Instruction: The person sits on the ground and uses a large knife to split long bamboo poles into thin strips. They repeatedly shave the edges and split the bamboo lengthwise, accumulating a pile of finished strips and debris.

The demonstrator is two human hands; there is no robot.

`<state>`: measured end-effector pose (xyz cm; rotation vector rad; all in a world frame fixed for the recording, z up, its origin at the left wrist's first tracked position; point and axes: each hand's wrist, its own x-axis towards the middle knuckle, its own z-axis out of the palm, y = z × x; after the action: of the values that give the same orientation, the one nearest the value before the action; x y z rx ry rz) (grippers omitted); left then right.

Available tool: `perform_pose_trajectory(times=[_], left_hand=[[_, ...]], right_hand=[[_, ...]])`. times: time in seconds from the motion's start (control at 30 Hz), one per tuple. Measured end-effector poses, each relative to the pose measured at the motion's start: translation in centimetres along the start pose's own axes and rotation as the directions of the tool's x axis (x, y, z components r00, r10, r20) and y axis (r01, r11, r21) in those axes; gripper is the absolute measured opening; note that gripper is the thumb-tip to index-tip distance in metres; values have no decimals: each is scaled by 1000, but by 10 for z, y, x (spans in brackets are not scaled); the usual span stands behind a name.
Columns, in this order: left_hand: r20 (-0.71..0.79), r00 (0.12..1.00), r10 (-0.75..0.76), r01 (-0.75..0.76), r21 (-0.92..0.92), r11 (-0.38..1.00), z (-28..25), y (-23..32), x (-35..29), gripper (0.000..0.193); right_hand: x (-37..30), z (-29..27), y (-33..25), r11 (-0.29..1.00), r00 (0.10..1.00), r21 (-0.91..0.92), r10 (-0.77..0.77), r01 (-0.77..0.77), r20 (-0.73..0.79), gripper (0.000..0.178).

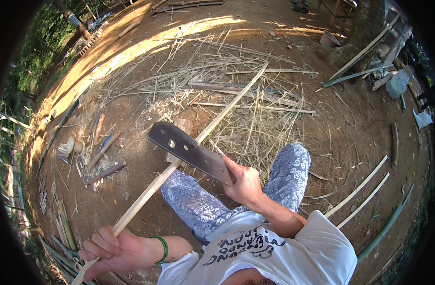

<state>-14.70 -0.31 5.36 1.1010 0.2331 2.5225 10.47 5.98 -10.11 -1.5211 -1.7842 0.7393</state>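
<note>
Fingers of the left hand (114, 248) are clenching a long bamboo strip (189, 147) slanting up across the lap, while the right hand (245, 183) is gripping a broad dark cleaver (189, 149), its blade lying against the strip over a wooden block (182, 127).

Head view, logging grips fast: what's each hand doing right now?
Left hand: closed around the long bamboo strip.
Right hand: closed on the handle of the broad dark knife.
</note>
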Motion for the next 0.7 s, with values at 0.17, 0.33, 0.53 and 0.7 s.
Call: perform_pose_trajectory(times=[0.17,0.33,0.53,0.7], left_hand=[[111,991,-71,76,-37,996,5,2,-2,60],[10,999,-40,40,9,999,-1,3,-1,59],[24,999,-36,36,-15,999,-16,6,5,60],[-92,996,-4,9,55,998,-23,7,8,62]], right_hand=[[8,0,14,999,996,-8,-47,47,-72,57],[35,-4,43,988,988,-86,116,-125,-101,51],[64,0,85,956,956,9,292,-292,17,58],[118,1,163,950,951,-53,307,-309,-42,49]])
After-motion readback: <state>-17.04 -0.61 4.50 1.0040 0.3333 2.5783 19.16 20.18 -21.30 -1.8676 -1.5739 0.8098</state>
